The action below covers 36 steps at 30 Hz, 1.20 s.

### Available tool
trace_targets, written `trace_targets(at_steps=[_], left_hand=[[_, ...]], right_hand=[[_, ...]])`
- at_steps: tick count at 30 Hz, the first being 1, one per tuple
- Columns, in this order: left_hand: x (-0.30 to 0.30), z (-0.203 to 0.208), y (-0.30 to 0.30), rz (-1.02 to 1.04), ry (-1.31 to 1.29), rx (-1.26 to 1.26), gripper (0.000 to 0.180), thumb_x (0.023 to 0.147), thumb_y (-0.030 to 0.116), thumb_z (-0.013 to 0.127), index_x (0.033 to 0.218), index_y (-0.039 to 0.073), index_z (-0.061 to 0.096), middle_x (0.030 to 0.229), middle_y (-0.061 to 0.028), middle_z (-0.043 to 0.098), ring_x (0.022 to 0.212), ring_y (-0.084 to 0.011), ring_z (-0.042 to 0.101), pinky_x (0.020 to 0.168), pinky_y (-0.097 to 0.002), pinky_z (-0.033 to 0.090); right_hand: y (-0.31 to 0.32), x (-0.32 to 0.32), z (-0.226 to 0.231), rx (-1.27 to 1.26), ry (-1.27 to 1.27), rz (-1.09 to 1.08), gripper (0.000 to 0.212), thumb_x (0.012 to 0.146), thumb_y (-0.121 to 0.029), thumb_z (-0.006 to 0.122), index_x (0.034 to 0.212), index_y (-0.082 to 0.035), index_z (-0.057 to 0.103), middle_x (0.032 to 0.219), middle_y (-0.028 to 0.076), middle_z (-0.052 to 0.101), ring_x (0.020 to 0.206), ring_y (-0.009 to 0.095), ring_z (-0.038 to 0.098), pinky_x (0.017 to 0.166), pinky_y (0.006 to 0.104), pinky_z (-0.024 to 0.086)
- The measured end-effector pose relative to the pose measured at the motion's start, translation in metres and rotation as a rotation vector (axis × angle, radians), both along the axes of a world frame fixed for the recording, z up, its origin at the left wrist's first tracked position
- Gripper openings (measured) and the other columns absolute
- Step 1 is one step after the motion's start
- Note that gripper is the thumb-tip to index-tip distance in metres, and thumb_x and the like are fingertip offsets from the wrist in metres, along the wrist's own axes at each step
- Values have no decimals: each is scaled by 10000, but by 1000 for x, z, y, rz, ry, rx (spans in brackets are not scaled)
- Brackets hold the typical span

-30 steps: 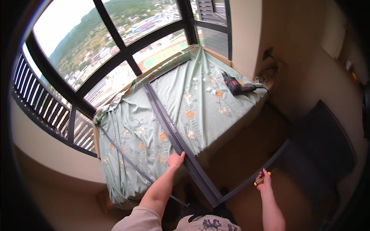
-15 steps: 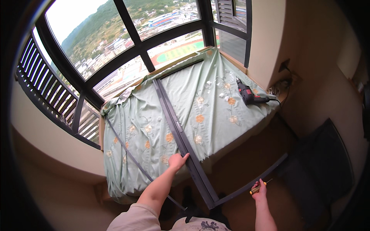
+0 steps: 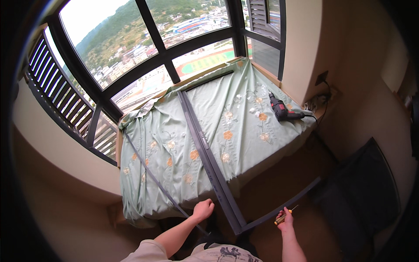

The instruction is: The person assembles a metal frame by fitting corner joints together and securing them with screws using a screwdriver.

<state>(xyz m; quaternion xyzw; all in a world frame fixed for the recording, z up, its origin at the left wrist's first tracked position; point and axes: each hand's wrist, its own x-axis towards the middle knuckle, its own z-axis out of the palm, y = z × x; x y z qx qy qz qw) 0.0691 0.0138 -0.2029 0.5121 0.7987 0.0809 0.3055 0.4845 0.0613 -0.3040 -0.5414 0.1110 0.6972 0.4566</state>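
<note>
Gripping a screwdriver (image 3: 280, 219) in the head view, the right hand (image 3: 286, 219) is near the dark frame's (image 3: 208, 163) short side. The left hand (image 3: 203, 210) has curled fingers (whether around anything, I cannot tell) just left of the frame's long bar, which crosses the flowered green cloth (image 3: 248, 150) and overhangs its near edge.

At lower right, the right hand (image 3: 286, 219) covers part of the handle of the screwdriver (image 3: 279, 220); the tip is too small for me to identify. At lower center, the left hand (image 3: 203, 210) is curled and its palm is hidden (from here, I cannot confirm contact with the dark profile (image 3: 208, 161)). The bottom edge cuts off the shirt (image 3: 209, 253). At right, the lower outline of the dark panel (image 3: 362, 183) is lost in shadow.
</note>
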Motion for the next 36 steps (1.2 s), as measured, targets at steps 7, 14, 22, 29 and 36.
trace_targets(at_steps=[7,14,22,29,36], left_hand=[[29,-9,-55,-62,-159,-33,281,882,214,424,927,48,646,893,-185,683,909,-377,647,831,-443,503],[23,18,-84,508,-1001,-171,175,845,38,387,856,88,554,595,40,378,490,-79,318,430,-256,255],[30,36,-104,728,-1279,-270,167,923,25,382,829,123,479,615,56,310,488,-74,258,431,-235,207],[-4,35,-116,771,-1371,-268,143,937,66,397,822,113,469,616,63,290,505,-73,261,453,-236,213],[-73,21,-132,820,-1603,-173,192,909,-72,482,1057,13,570,924,-54,611,762,-123,558,655,-238,478]], right_hand=[[-16,-6,-14,-6,40,86,223,899,-279,697,798,-130,566,694,11,591,590,131,545,540,271,452],[-23,-30,0,56,38,147,226,910,-270,695,816,-103,575,688,44,616,554,145,549,531,282,454],[-63,-18,-1,104,14,146,280,930,-321,662,968,-44,669,673,38,639,552,123,572,512,275,469],[-109,-13,11,93,-200,105,307,935,-330,641,1041,-43,666,671,25,601,553,108,539,515,263,460],[-150,-63,72,241,-543,104,162,947,-200,628,885,-51,615,638,26,562,525,112,517,479,248,400]])
